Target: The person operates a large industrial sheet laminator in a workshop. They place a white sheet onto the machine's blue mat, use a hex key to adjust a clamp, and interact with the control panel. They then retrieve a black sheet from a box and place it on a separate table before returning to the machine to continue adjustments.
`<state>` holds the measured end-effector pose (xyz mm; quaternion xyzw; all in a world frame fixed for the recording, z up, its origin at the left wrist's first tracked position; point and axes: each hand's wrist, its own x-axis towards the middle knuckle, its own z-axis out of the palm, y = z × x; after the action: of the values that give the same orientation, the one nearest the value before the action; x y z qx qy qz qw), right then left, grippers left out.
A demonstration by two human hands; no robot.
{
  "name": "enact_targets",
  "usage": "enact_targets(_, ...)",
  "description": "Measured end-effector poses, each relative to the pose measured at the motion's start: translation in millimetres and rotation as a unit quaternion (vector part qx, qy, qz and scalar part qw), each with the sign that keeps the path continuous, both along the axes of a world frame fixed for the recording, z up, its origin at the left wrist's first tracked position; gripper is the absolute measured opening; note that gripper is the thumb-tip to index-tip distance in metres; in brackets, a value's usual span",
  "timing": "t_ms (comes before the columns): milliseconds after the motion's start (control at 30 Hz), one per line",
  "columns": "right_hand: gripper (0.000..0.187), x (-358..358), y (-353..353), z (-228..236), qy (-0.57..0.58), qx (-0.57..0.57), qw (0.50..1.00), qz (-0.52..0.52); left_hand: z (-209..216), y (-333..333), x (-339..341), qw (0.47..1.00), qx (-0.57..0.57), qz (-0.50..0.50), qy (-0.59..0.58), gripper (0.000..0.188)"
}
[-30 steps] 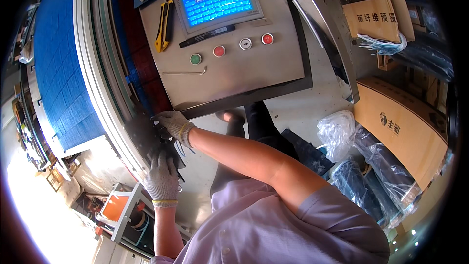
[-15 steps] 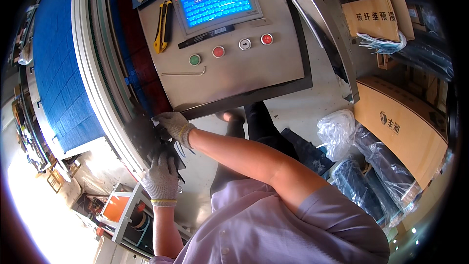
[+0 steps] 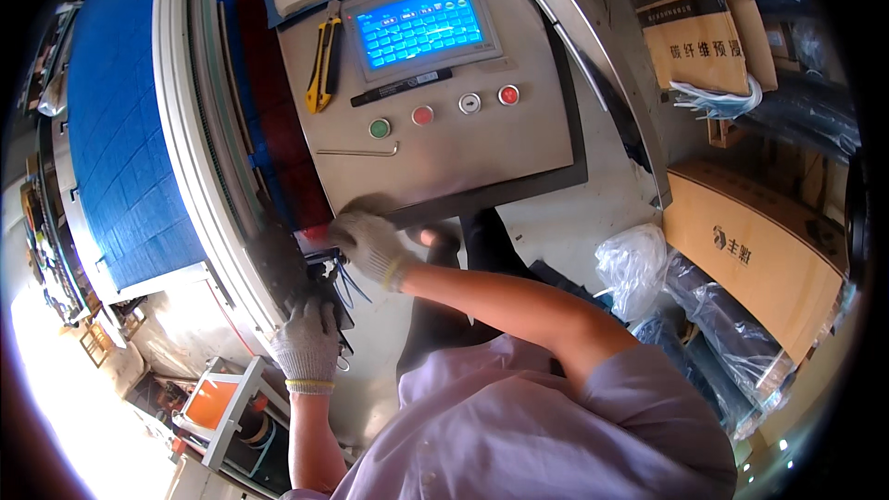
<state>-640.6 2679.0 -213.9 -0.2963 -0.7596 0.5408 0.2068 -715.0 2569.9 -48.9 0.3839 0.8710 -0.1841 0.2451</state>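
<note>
My left hand [image 3: 306, 346], in a grey knit glove, holds the lower end of a black machine head [image 3: 278, 255] on the rail; its fingertips are partly lost against the dark part. My right hand [image 3: 370, 245], gloved likewise, is beside the head's upper end, by the near corner of the steel control panel [image 3: 444, 153]. Motion smears its fingers, and I cannot make out anything in them. Thin blue wires [image 3: 350, 285] hang from the head between the two hands.
On the panel lie a yellow utility knife [image 3: 323, 60], a black marker [image 3: 401, 87] and a hex key [image 3: 359, 152], near a lit touchscreen [image 3: 419, 28] and several push buttons. A blue bed [image 3: 125, 130] stretches left of the white rail [image 3: 181, 130]. Cardboard boxes [image 3: 741, 255] and plastic-wrapped rolls stand at right.
My right hand has drawn away from the machine head, to the right. My left hand stays on the head. The whole view has shifted slightly.
</note>
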Motion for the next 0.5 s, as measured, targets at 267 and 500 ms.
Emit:
enact_targets(267, 0.043, 29.4, 82.0, 37.5, -0.278, 0.346, 0.892, 0.090, -4.0, -3.8, -0.6, 0.999, 0.050, 0.005, -0.002, 0.026)
enact_targets(500, 0.040, 36.5, 55.3, 17.9, -0.162, 0.299, 0.931, 0.131, -4.1, -7.3, -2.0, 0.995, 0.093, -0.018, 0.007, 0.028)
